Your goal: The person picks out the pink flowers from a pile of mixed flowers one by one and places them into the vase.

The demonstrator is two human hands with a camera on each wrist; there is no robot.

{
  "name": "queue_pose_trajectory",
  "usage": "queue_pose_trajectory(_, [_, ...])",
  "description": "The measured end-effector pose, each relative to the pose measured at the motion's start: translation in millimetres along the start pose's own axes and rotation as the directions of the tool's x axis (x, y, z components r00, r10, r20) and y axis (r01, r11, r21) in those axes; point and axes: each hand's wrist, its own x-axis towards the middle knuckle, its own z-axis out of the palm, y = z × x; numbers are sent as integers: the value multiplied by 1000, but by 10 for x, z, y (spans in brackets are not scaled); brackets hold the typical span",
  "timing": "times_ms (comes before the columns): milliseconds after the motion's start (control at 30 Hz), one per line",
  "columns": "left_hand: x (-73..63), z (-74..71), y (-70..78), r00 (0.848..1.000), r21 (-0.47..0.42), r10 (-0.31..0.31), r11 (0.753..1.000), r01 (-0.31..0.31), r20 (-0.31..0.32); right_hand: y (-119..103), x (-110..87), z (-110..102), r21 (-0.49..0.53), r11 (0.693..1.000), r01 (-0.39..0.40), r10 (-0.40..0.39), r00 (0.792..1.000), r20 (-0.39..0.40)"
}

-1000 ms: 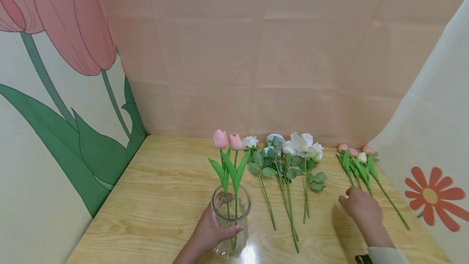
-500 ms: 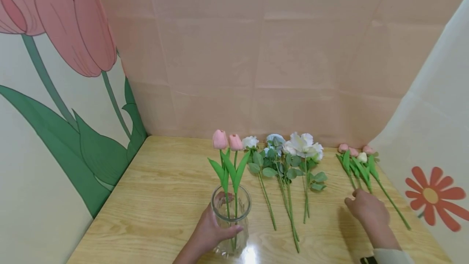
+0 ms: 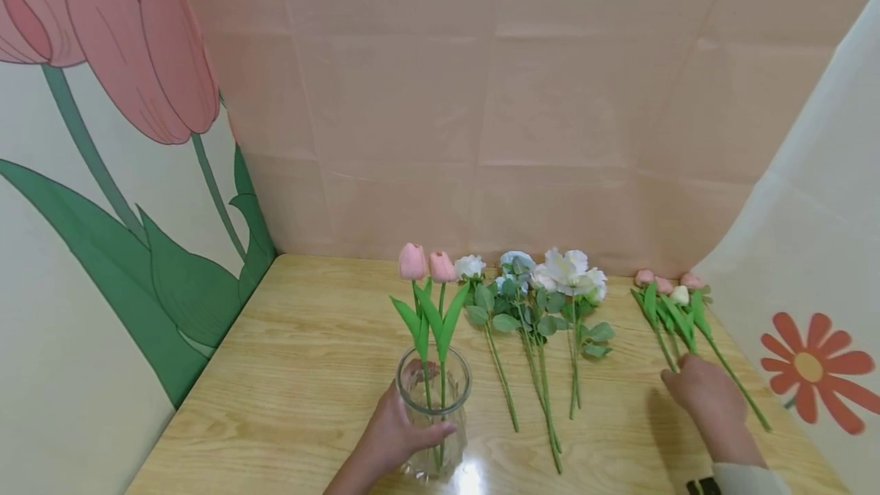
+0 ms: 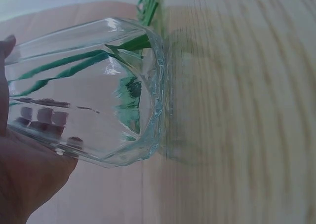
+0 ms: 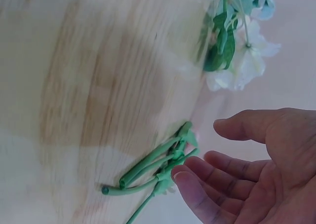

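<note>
My left hand (image 3: 399,430) grips a clear glass vase (image 3: 455,434) around its side, thumb across the front. Two pink tulips (image 3: 413,261) stand upright in it, their green stems visible through the glass. In the left wrist view the faceted base of the vase (image 4: 153,100) is close to the wooden tabletop. At the right, my right hand (image 3: 708,396) hovers at the stems of a bunch of tulips (image 3: 681,315), with pink heads and one white. The right wrist view shows the thumb and fingers apart, nothing between them, the cut stem ends (image 5: 148,169) just beyond the fingertips.
Between the hands lie a white rose (image 3: 470,266), blue flowers (image 3: 516,262) and large white blossoms (image 3: 569,272), stems toward me. A pink cloth backdrop (image 3: 440,136) rises behind the wooden table (image 3: 296,373), with printed sheets at both sides.
My right hand has moved slightly to the right along the tulip stems, uncovering more of them. The left hand and the vase have stayed in place.
</note>
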Motion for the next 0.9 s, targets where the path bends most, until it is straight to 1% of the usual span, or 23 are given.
queue_pose_trajectory(67, [1,-1,1,1000,2,2,1000,-2,-2,25,8,-11,8,1000,-5,5,1000,0])
queue_pose_trajectory(300, [5,-4,3,1000,-15,17,1000,-17,7,105,48,-21,6,998,-67,67,998,5])
queue_pose_trajectory(500, [5,-8,-13,1000,-14,25,1000,-25,6,194,104,-13,9,995,-95,95,996,-2])
queue_pose_trajectory(700, [5,-9,-16,1000,-33,24,999,-24,9,219,114,-10,9,991,-135,135,991,8])
queue_pose_trajectory(900, [6,-10,-18,999,-32,35,999,-35,11,246,123,-19,22,992,-128,128,992,21])
